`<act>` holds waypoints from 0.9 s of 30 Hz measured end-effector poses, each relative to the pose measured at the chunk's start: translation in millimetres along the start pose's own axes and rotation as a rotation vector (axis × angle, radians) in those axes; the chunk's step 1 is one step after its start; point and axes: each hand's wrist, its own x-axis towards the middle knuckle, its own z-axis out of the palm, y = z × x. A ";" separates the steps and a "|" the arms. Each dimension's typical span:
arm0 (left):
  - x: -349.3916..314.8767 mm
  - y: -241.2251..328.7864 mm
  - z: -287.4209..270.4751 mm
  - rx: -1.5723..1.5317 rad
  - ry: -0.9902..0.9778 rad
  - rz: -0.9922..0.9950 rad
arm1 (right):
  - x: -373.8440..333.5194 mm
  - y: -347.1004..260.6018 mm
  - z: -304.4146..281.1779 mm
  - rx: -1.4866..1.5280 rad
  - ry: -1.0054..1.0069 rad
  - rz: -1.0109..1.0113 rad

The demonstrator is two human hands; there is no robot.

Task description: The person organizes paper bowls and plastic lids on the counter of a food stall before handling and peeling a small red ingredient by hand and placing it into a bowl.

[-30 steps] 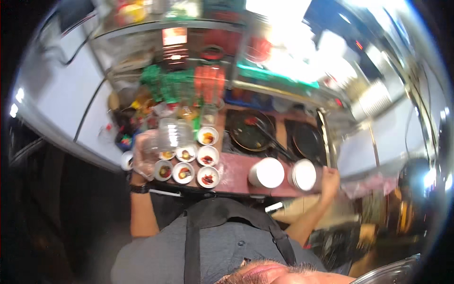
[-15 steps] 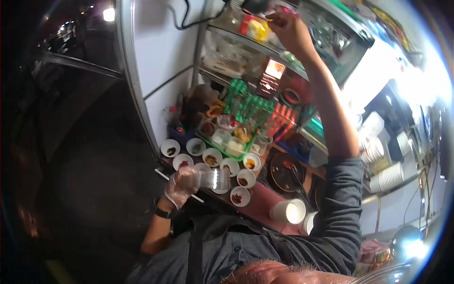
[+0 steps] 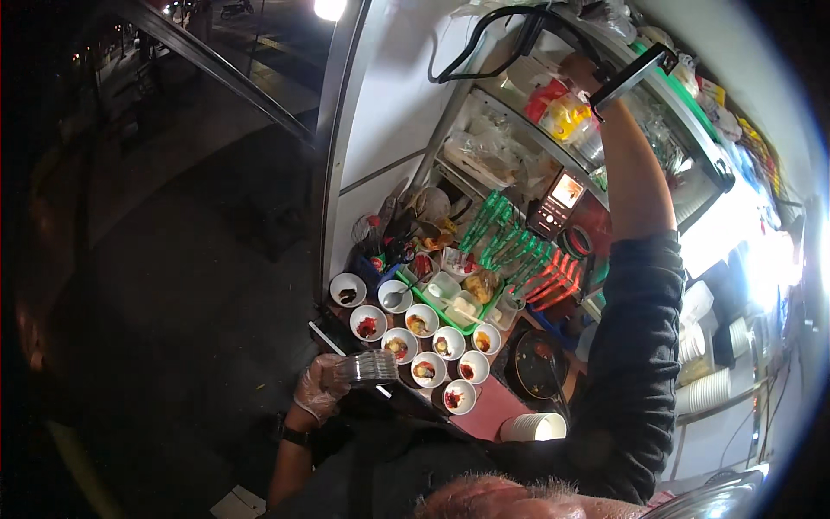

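Observation:
My left hand [image 3: 320, 391], in a clear glove, is closed around a stack of clear plastic lids [image 3: 367, 368] at the counter's front edge. Just beyond it stand several white paper cups [image 3: 399, 345] with red, brown and yellow sauces or seasonings inside; one cup [image 3: 396, 297] has a spoon in it. High on the right, my bare right hand [image 3: 586, 73] reaches into the upper shelf. It is beside a red and yellow plastic package [image 3: 566, 117]. A black bar [image 3: 633, 80] crosses in front of the wrist, and the fingers are too hidden to read.
A green tray [image 3: 467, 324] with small tubs sits behind the cups. Green and red striped bags [image 3: 506, 246] stand beside a lit phone [image 3: 558, 203]. A dark round pan [image 3: 538, 363] and stacked white cups [image 3: 534, 427] are at the right. A white panel [image 3: 380, 112] borders the left.
The whole view has shifted, so the counter sits farther right. My right hand has gone deeper into the shelf, behind the black bar. My left hand keeps hold of the lids.

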 end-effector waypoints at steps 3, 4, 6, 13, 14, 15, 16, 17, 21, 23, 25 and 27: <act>0.4 -12.2 0.3 -0.031 0.024 -0.052 | 2.1 1.9 -4.9 0.068 -0.001 0.022; 4.2 -7.4 1.1 -0.034 0.016 -0.054 | 1.8 3.5 -6.1 0.097 -0.001 0.035; 12.9 6.9 4.0 0.053 -0.003 0.032 | 2.0 7.2 -8.6 0.150 -0.012 0.059; 26.4 0.6 6.8 -0.014 -0.100 0.029 | 5.8 22.1 -22.3 0.596 -0.139 0.067; 26.8 3.0 5.9 0.021 -0.108 0.027 | 2.0 15.4 -18.6 0.506 -0.090 0.058; 26.5 5.5 5.1 0.055 -0.115 0.025 | -1.1 8.3 -15.9 0.465 -0.063 0.050; 26.7 8.1 7.9 0.052 -0.125 0.027 | -7.5 10.6 -21.5 0.446 -0.044 0.048; 26.2 11.4 12.5 -0.003 -0.116 -0.008 | -13.3 12.1 -24.9 0.429 -0.027 0.044; 23.2 12.0 12.0 -0.019 -0.113 -0.013 | -21.0 -10.1 -15.7 0.445 0.018 -0.014; 22.1 8.8 11.1 -0.036 -0.125 -0.030 | -30.6 -13.4 -17.1 0.456 0.041 -0.029; 21.6 2.8 7.6 -0.049 -0.132 -0.050 | -35.1 -18.7 -14.9 0.470 0.065 -0.057; 22.6 -5.3 3.4 0.043 -0.173 0.031 | -37.9 -24.4 -13.7 0.498 0.082 -0.083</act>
